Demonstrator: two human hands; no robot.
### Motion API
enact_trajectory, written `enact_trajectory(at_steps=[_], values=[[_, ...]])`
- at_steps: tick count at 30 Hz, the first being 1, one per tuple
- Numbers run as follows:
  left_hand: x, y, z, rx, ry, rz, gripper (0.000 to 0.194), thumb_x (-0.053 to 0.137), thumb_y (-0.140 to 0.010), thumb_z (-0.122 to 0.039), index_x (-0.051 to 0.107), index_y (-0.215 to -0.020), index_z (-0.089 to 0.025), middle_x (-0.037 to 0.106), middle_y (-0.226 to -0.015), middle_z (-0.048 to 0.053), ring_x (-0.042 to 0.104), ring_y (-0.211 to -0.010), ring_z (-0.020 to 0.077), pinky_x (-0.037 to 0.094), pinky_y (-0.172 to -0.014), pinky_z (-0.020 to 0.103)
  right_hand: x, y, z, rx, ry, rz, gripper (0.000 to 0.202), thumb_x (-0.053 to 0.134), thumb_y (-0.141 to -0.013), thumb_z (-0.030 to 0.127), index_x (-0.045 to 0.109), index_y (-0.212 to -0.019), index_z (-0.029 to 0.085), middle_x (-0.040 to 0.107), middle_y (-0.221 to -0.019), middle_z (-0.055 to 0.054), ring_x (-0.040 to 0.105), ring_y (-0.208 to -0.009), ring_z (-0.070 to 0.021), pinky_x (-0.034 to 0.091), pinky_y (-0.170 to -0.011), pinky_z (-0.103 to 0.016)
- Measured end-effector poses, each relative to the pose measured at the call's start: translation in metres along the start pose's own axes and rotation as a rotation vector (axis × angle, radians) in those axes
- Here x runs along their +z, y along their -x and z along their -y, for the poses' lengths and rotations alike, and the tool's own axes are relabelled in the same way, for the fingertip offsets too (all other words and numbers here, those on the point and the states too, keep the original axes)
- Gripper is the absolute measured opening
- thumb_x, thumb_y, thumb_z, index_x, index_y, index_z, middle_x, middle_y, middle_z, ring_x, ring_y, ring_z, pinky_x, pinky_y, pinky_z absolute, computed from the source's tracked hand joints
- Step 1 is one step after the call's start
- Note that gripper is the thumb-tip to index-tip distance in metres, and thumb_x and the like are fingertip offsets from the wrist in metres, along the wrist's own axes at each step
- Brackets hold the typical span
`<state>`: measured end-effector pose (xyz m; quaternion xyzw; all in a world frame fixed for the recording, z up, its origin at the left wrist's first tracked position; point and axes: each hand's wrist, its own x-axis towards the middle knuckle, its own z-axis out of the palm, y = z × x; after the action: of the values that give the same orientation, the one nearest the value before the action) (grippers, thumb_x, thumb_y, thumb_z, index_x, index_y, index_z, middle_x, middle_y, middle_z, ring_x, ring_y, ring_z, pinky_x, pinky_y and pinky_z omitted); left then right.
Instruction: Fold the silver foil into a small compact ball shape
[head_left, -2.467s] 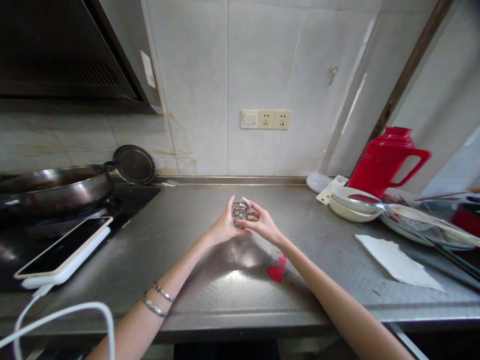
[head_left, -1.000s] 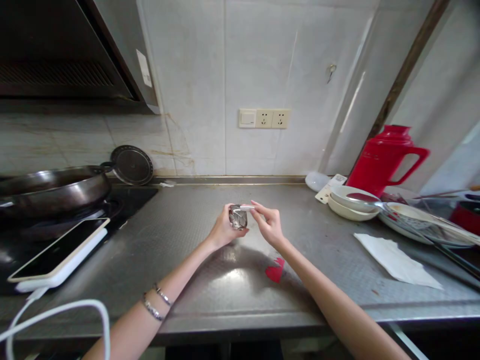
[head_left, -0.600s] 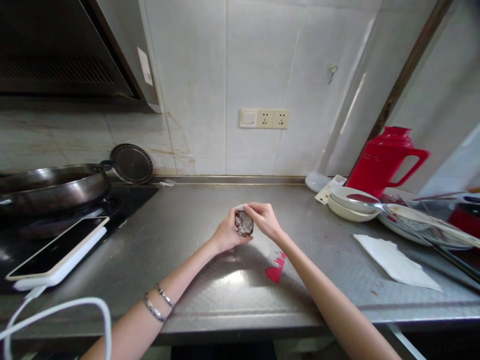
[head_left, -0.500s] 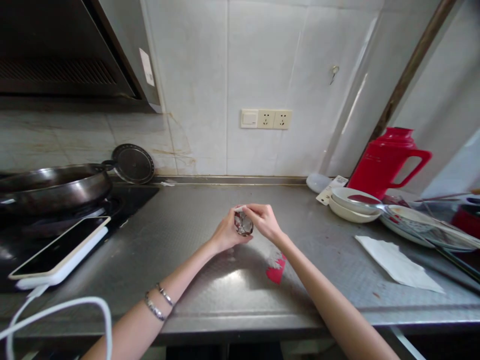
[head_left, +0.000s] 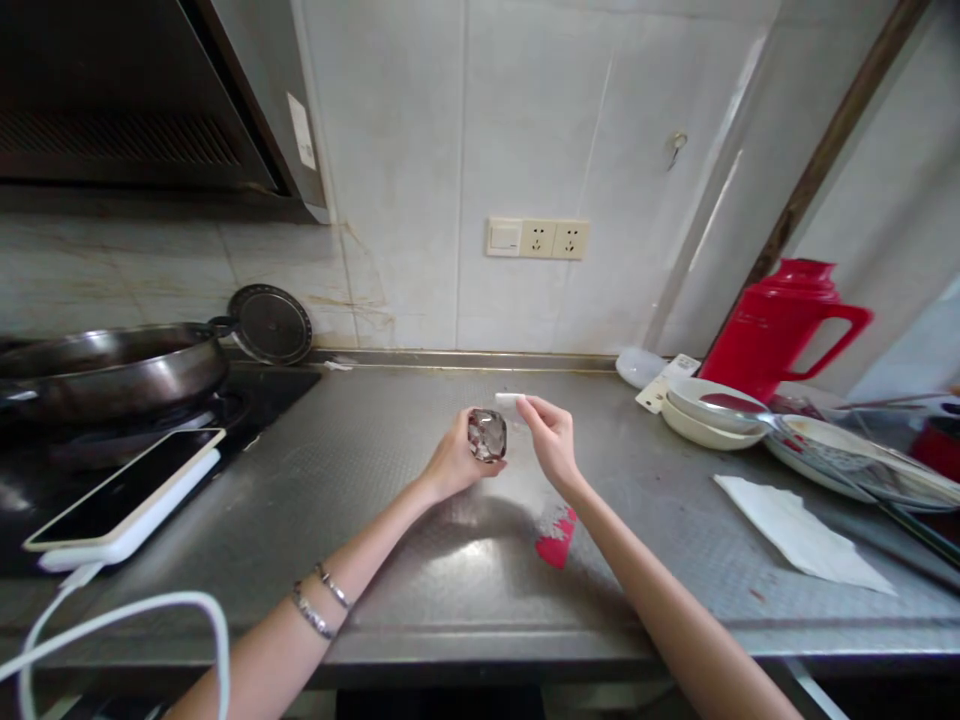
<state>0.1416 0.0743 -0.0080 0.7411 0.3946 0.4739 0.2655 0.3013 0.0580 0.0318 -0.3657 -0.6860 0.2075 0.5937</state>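
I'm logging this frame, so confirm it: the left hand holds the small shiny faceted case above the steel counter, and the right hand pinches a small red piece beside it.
One detail is wrong: the piece pinched by the right hand is white, not red, as the head view shows. The left hand does hold the small shiny faceted case above the steel counter.

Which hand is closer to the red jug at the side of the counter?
The right hand. It is raised over the counter middle, pinching a small white piece, on the side of the red jug. The left hand, with the shiny case, is farther away.
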Motion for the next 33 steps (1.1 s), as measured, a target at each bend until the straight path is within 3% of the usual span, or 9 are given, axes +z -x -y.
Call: enact_trajectory(at_steps=[2, 4, 7, 12, 24, 30, 33], values=[[0.0, 0.001, -0.001, -0.004, -0.001, 0.001, 0.078, 0.081, -0.055, -0.028, 0.041, -0.122, -0.018, 0.061, -0.112, 0.009, 0.061, -0.096, 0.0218, 0.049, -0.084, 0.034, -0.001, -0.005, -0.004, 0.068, 0.017, -0.144, 0.034, 0.049, -0.09, 0.042, 0.073, -0.087, 0.018, 0.073, -0.08, -0.004, 0.067, -0.077, -0.0215, 0.05, -0.067, -0.029], [0.001, 0.002, -0.002, 0.014, -0.024, 0.018, 0.079, 0.081, -0.055, -0.027, 0.041, -0.122, -0.018, 0.059, -0.115, 0.01, 0.06, -0.097, 0.0221, 0.048, -0.085, 0.035, -0.001, -0.009, -0.007, 0.054, 0.057, -0.178, 0.033, 0.048, -0.09, 0.04, 0.073, -0.09, 0.018, 0.072, -0.091, -0.005, 0.066, -0.084, -0.0212, 0.049, -0.073, -0.03], [0.003, 0.004, -0.002, 0.041, -0.059, 0.055, 0.082, 0.082, -0.053, -0.029, 0.041, -0.123, -0.02, 0.057, -0.117, 0.01, 0.059, -0.099, 0.0238, 0.047, -0.086, 0.036, 0.0, -0.01, -0.01, -0.059, 0.145, -0.062, 0.029, 0.051, -0.088, 0.037, 0.073, -0.08, 0.019, 0.069, -0.1, -0.007, 0.063, -0.091, -0.02, 0.047, -0.079, -0.029], [0.004, 0.006, -0.003, 0.022, -0.101, 0.092, 0.075, 0.08, -0.055, -0.029, 0.044, -0.119, -0.019, 0.06, -0.108, 0.008, 0.06, -0.088, 0.0223, 0.048, -0.077, 0.035, 0.003, -0.006, -0.009, -0.184, 0.2, 0.134, 0.031, 0.049, -0.091, 0.033, 0.071, -0.074, 0.018, 0.062, -0.079, -0.005, 0.059, -0.073, -0.0154, 0.046, -0.068, -0.027], [0.006, 0.004, 0.002, 0.048, -0.092, 0.085, 0.076, 0.079, -0.056, -0.028, 0.044, -0.122, -0.018, 0.062, -0.11, 0.008, 0.061, -0.091, 0.0216, 0.048, -0.078, 0.033, -0.006, 0.003, -0.001, -0.448, 0.332, 0.213, 0.028, 0.045, -0.092, 0.024, 0.071, -0.082, 0.019, 0.063, -0.082, -0.008, 0.056, -0.076, -0.0176, 0.046, -0.07, -0.031], [0.002, 0.001, 0.002, -0.01, 0.026, 0.086, 0.07, 0.08, -0.057, -0.028, 0.045, -0.116, -0.016, 0.062, -0.106, 0.008, 0.061, -0.09, 0.0206, 0.049, -0.078, 0.032, -0.012, 0.001, 0.005, -0.365, 0.141, 0.246, 0.029, 0.049, -0.092, 0.03, 0.072, -0.078, 0.019, 0.067, -0.079, -0.006, 0.061, -0.074, -0.0162, 0.047, -0.068, -0.029], [0.001, -0.001, 0.0, -0.028, 0.09, 0.073, 0.073, 0.082, -0.055, -0.029, 0.045, -0.117, -0.015, 0.062, -0.108, 0.009, 0.061, -0.093, 0.0216, 0.049, -0.081, 0.033, -0.012, -0.003, 0.003, -0.257, 0.14, 0.06, 0.03, 0.05, -0.091, 0.033, 0.071, -0.076, 0.019, 0.067, -0.081, -0.006, 0.062, -0.074, -0.0164, 0.048, -0.068, -0.028]])
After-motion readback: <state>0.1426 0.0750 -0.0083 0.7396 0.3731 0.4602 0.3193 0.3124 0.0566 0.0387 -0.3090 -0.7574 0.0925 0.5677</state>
